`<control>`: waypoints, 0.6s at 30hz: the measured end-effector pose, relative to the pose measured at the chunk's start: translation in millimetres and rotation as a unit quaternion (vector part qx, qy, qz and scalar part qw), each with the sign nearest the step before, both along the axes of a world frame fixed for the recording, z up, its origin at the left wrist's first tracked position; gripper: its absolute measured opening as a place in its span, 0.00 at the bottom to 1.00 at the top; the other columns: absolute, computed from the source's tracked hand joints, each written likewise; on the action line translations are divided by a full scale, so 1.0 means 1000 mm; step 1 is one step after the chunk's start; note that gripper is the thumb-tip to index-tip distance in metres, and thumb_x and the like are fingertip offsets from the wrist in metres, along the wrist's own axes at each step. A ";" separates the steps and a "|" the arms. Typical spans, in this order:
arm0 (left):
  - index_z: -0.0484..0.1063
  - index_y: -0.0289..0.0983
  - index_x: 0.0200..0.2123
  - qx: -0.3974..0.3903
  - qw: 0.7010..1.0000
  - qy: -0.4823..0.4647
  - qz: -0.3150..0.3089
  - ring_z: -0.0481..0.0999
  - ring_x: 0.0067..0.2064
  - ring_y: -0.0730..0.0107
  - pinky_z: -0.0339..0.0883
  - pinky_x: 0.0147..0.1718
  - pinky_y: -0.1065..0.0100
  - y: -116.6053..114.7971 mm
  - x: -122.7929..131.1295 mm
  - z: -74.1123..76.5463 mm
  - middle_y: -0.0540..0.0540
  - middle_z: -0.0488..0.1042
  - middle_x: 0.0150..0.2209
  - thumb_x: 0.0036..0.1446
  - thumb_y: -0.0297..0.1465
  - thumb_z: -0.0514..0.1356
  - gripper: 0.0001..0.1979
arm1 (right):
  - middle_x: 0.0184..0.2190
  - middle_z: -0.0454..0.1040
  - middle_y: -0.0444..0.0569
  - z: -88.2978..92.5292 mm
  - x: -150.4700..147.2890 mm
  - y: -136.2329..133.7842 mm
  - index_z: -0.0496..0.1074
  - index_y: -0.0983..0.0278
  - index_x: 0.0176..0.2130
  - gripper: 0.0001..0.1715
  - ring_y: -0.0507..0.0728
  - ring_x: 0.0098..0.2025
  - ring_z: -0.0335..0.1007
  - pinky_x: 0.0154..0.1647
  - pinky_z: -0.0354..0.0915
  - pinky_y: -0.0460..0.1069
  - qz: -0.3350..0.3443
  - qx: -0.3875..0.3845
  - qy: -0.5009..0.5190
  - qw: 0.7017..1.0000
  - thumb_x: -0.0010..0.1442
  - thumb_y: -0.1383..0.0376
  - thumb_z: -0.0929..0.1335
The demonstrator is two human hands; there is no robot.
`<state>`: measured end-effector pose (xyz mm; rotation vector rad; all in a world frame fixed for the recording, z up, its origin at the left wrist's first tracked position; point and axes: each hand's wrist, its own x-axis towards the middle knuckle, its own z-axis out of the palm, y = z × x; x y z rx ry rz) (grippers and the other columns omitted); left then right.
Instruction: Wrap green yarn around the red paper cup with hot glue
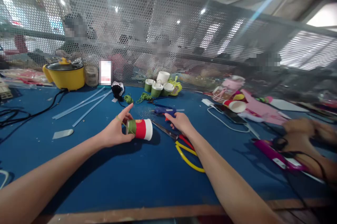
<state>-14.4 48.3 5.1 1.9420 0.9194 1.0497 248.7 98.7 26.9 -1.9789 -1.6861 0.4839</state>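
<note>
My left hand (118,128) holds a paper cup (140,129) on its side, thumb below and fingers behind its green end. The cup has a red band and a white rim facing right, and green yarn runs from it over my fingers. My right hand (179,123) is closed round the handle of a blue glue gun (165,111), whose nozzle points left. Just below, scissors (172,135) with red and yellow handles lie partly under my right forearm. Green yarn (144,97) lies beyond the glue gun.
Behind stand several green-and-white cups (157,89), a yellow pot (65,76) and a mesh screen (137,34). Glue sticks (81,103) lie left. To the right are a phone (231,114), pink material (256,110) and another person's hands (302,136) near a magenta device (279,155).
</note>
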 end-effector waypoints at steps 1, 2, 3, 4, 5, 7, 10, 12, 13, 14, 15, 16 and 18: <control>0.39 0.39 0.64 -0.004 1.000 0.001 0.000 0.67 0.41 0.67 0.62 0.46 0.58 0.000 0.000 0.000 0.45 0.63 0.43 0.43 0.26 0.60 0.46 | 0.14 0.67 0.48 0.001 0.000 0.001 0.61 0.62 0.17 0.20 0.56 0.20 0.67 0.22 0.63 0.49 -0.009 0.010 -0.021 1.000 0.54 0.59 0.67; 0.39 0.39 0.64 -0.009 1.000 0.003 -0.001 0.67 0.40 0.67 0.62 0.45 0.59 0.000 0.000 0.000 0.45 0.63 0.43 0.43 0.26 0.60 0.46 | 0.16 0.68 0.51 0.003 -0.001 0.000 0.62 0.62 0.16 0.19 0.58 0.24 0.70 0.25 0.64 0.51 -0.017 0.025 -0.043 0.999 0.52 0.60 0.69; 0.39 0.39 0.64 -0.015 1.000 0.005 0.000 0.67 0.40 0.67 0.62 0.45 0.59 0.000 0.000 0.001 0.45 0.63 0.44 0.43 0.27 0.60 0.47 | 0.19 0.70 0.53 0.007 -0.003 -0.002 0.63 0.63 0.17 0.18 0.61 0.30 0.71 0.29 0.64 0.53 -0.022 0.043 -0.065 0.997 0.51 0.62 0.70; 0.39 0.39 0.64 -0.021 1.000 0.007 0.000 0.67 0.40 0.67 0.63 0.44 0.59 0.000 0.000 0.001 0.45 0.63 0.44 0.43 0.27 0.60 0.47 | 0.23 0.71 0.55 0.012 -0.007 -0.005 0.65 0.63 0.18 0.15 0.64 0.36 0.70 0.33 0.64 0.54 -0.025 0.062 -0.083 0.994 0.50 0.63 0.71; 0.39 0.39 0.64 -0.026 1.000 0.009 0.001 0.67 0.40 0.67 0.63 0.44 0.59 -0.001 0.000 0.001 0.45 0.63 0.44 0.43 0.27 0.61 0.47 | 0.27 0.72 0.57 0.018 -0.013 -0.010 0.68 0.64 0.20 0.12 0.65 0.40 0.69 0.38 0.64 0.56 -0.017 0.087 -0.099 0.991 0.50 0.63 0.71; 0.40 0.40 0.63 -0.029 1.000 0.011 0.001 0.67 0.40 0.67 0.64 0.43 0.59 -0.001 0.000 0.001 0.45 0.63 0.44 0.43 0.26 0.61 0.47 | 0.34 0.73 0.55 0.031 -0.030 -0.023 0.73 0.64 0.26 0.07 0.63 0.45 0.66 0.44 0.61 0.56 0.039 0.138 -0.117 0.983 0.53 0.63 0.70; 0.40 0.39 0.64 -0.028 1.000 -0.003 -0.012 0.68 0.38 0.68 0.66 0.41 0.61 -0.001 0.000 0.000 0.45 0.63 0.43 0.43 0.25 0.60 0.47 | 0.33 0.74 0.52 0.043 -0.065 -0.046 0.76 0.65 0.33 0.08 0.58 0.40 0.66 0.45 0.62 0.53 0.274 0.217 -0.107 0.931 0.56 0.63 0.68; 0.39 0.39 0.64 -0.028 0.999 -0.019 -0.033 0.69 0.39 0.68 0.67 0.41 0.62 -0.001 0.000 -0.001 0.44 0.63 0.43 0.43 0.25 0.60 0.47 | 0.33 0.73 0.50 0.043 -0.090 -0.058 0.77 0.65 0.34 0.08 0.56 0.38 0.65 0.43 0.62 0.52 0.365 0.218 -0.102 0.899 0.56 0.63 0.69; 0.38 0.39 0.64 -0.028 0.998 -0.027 -0.046 0.70 0.40 0.67 0.67 0.41 0.62 -0.001 0.000 -0.001 0.43 0.64 0.45 0.43 0.25 0.60 0.47 | 0.32 0.73 0.50 0.042 -0.101 -0.061 0.77 0.65 0.35 0.09 0.57 0.38 0.64 0.42 0.62 0.52 0.393 0.212 -0.114 0.887 0.54 0.62 0.70; 0.38 0.40 0.64 -0.024 0.998 -0.032 -0.057 0.70 0.42 0.66 0.67 0.43 0.62 -0.001 0.000 0.000 0.42 0.64 0.47 0.43 0.24 0.60 0.48 | 0.32 0.72 0.51 0.041 -0.110 -0.063 0.77 0.66 0.34 0.09 0.58 0.38 0.63 0.42 0.62 0.52 0.407 0.208 -0.127 0.880 0.54 0.63 0.70; 0.38 0.40 0.64 -0.017 0.997 -0.036 -0.065 0.70 0.45 0.64 0.67 0.45 0.62 -0.001 0.000 0.001 0.41 0.63 0.50 0.42 0.24 0.61 0.48 | 0.31 0.72 0.51 0.039 -0.116 -0.064 0.77 0.67 0.32 0.08 0.58 0.39 0.63 0.41 0.62 0.52 0.417 0.204 -0.137 0.875 0.54 0.63 0.70; 0.38 0.40 0.64 -0.009 0.997 -0.036 -0.068 0.69 0.48 0.62 0.66 0.47 0.61 -0.002 0.000 0.002 0.40 0.63 0.52 0.42 0.24 0.61 0.48 | 0.31 0.72 0.51 0.038 -0.120 -0.063 0.76 0.67 0.30 0.06 0.58 0.39 0.63 0.41 0.62 0.52 0.423 0.202 -0.138 0.872 0.54 0.65 0.70; 0.39 0.40 0.64 -0.003 0.997 -0.031 -0.064 0.68 0.50 0.60 0.64 0.50 0.59 -0.002 0.000 0.003 0.40 0.63 0.53 0.42 0.24 0.61 0.47 | 0.30 0.71 0.49 0.039 -0.121 -0.060 0.74 0.66 0.26 0.07 0.56 0.38 0.63 0.41 0.61 0.51 0.426 0.202 -0.106 0.876 0.56 0.68 0.68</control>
